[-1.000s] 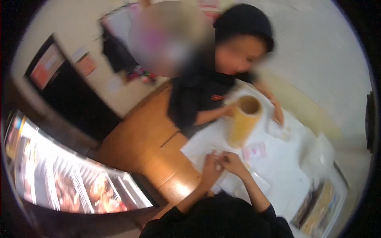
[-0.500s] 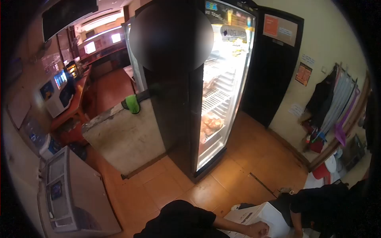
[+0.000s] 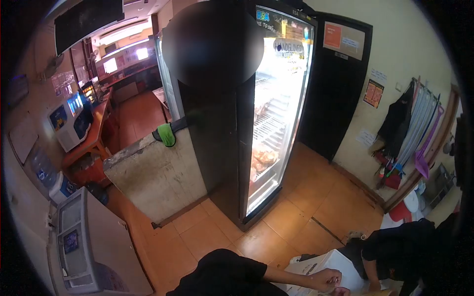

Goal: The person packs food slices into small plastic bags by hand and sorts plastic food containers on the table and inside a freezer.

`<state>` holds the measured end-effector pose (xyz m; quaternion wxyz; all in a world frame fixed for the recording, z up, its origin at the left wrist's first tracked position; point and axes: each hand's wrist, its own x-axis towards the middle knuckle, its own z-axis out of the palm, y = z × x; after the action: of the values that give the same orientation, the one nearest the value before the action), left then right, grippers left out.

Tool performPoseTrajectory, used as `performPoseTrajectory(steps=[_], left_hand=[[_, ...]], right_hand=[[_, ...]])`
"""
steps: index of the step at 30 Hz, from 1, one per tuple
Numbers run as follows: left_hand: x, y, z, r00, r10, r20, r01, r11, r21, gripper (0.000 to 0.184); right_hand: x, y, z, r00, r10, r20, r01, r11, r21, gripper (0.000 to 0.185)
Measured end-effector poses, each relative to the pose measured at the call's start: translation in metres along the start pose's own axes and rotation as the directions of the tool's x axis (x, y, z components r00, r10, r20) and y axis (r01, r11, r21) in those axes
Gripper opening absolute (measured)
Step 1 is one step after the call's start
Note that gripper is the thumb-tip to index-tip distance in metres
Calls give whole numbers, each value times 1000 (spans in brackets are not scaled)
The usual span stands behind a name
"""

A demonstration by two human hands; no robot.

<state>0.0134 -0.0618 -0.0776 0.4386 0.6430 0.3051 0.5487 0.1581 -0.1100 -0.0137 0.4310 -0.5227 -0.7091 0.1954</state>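
Note:
My left hand (image 3: 328, 279) reaches in from the black sleeve at the bottom, fingers curled closed over the near side of a white box (image 3: 345, 264). Whatever is in those fingers is too small to make out. Just below it, at the lower edge of the view, shows part of my right hand (image 3: 340, 292), its fingers curled in close to the left. Most of it is cut off, and its contents are hidden. Across the box a co-worker in black bends over, with one arm (image 3: 371, 273) hanging down beside it.
A lit glass-door fridge (image 3: 269, 128) with meat-like packs stands ahead. A low wall (image 3: 158, 177) carries a green cloth (image 3: 166, 134). At left is a chest freezer (image 3: 98, 241). Mops and a purple dustpan (image 3: 421, 164) hang at right, near a black door (image 3: 331, 93).
My left hand has shifted slightly right and up, and part of my right hand now shows beneath it. The co-worker's arm has moved a little. The head view has shifted slightly.

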Motion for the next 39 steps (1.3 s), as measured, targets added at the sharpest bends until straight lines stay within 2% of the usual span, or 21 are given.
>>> performPoseTrajectory(steps=[2, 3, 4, 5, 6, 8, 10, 11, 12, 15, 17, 18, 20, 21, 24, 25, 28, 32, 34, 37, 39], left_hand=[[-1, 0, -2, 997, 72, -3, -72, 997, 20, 39], [0, 2, -1, 997, 71, 1, -71, 997, 17, 39], [2, 5, 1, 997, 69, -30, -66, 995, 75, 23], [3, 7, 3, 996, 68, -58, -60, 990, 131, 12], [2, 7, 3, 997, 65, -46, -59, 991, 122, 12], [0, -1, 4, 999, -15, -52, 16, 1000, 25, 14], [0, -15, 4, 993, 65, -103, -72, 996, -58, 16], [-4, -14, -1, 989, -144, 23, 142, 915, -378, 20], [-3, 2, -6, 983, -184, 6, 178, 941, -288, 16], [1, 19, -7, 988, -152, -13, 152, 988, 37, 8], [6, 30, 1, 944, -329, 3, 329, 944, 22, 8], [11, 34, 3, 940, -337, 59, 337, 941, 19, 8], [17, 38, 3, 971, -195, 138, 170, 970, 175, 6], [19, 22, 0, 976, -8, 216, -62, 947, 315, 8], [23, 24, 5, 967, 3, 256, -27, 995, 91, 8], [22, 23, 7, 960, 5, 280, -28, 996, 79, 8], [17, 18, 12, 921, -242, 305, 267, 963, -43, 4], [13, 13, 10, 897, -289, 335, 308, 951, -4, 4], [14, 14, 7, 894, -363, 264, 402, 908, -115, 6], [14, -19, -4, 962, -258, 85, 260, 966, -8, 9], [33, -42, -22, 961, -272, -43, 250, 929, -272, 11]], right_hand=[[1, -13, 2, 999, -47, -23, 46, 998, -43, 17], [1, -17, 3, 995, -97, -38, 93, 992, -86, 17], [-1, 13, 7, 995, -91, -41, 88, 992, -89, 17], [-4, 65, 17, 998, -41, 43, 43, 998, -47, 17], [-10, 96, 19, 992, 10, 125, -9, 1000, -10, 17], [1, -10, 10, 987, -131, -95, 112, 978, -177, 23], [-3, 16, 22, 994, -25, -102, 21, 999, -39, 18], [1, -6, 18, 994, 65, -91, -64, 998, 12, 19], [-2, -12, 20, 985, 113, -132, -112, 994, 21, 17], [-8, -8, 17, 993, -15, -119, -4, 988, -152, 9], [-12, -10, 14, 980, -37, -193, -1, 982, -191, 9], [-14, -9, 9, 973, -2, -229, -47, 977, -206, 9], [-19, -9, 5, 972, 68, -223, -100, 986, -135, 8], [-23, -6, 2, 968, 110, -226, -137, 985, -105, 9], [-27, -11, -8, 968, 59, -245, -100, 982, -161, 11], [-27, -14, -9, 962, 72, -264, -119, 979, -168, 11], [-25, -19, -9, 950, 72, -303, -126, 979, -163, 11], [-30, -9, 7, 957, 43, -288, -113, 966, -231, 10], [-34, -5, 19, 950, 34, -309, -115, 962, -248, 11], [-48, 4, 34, 925, 123, -361, -213, 951, -223, 15], [-70, 17, 41, 908, 242, -341, -337, 907, -254, 14]])
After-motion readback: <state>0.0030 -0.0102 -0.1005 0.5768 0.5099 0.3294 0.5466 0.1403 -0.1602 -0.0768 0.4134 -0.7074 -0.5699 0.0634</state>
